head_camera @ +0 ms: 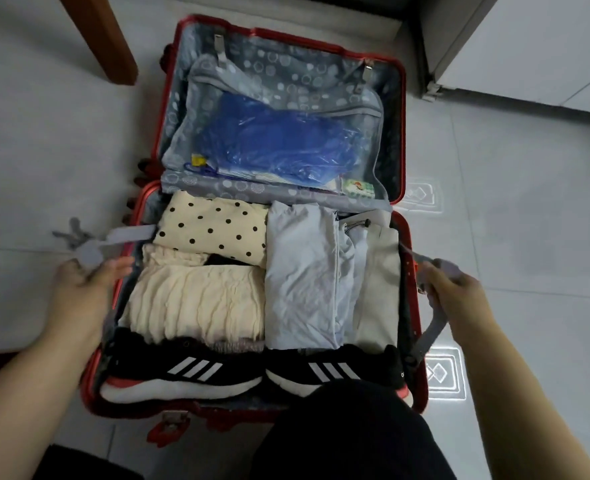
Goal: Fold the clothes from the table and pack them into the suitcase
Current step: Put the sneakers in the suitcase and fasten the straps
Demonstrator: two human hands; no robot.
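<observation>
Two black shoes (196, 368) lie at the near end of the open red suitcase (403, 133) on the floor (44, 150). The left hand (82, 289) has its grip pinched on the left grey strap (130, 233); the right hand (459, 296) has its grip curled round the right strap (432, 330). Between them, folded clothes (300, 271) fill the middle; farther, a blue bag (279, 140) lies in the lid (286, 74).

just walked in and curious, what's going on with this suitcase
A person is packing an open red suitcase that lies on the floor. Its lower half is already filled with folded clothes and a pair of black sneakers. The left hand holds the left strap and the right hand grips the right strap. The straps are not yet joined across the clothes.
</observation>
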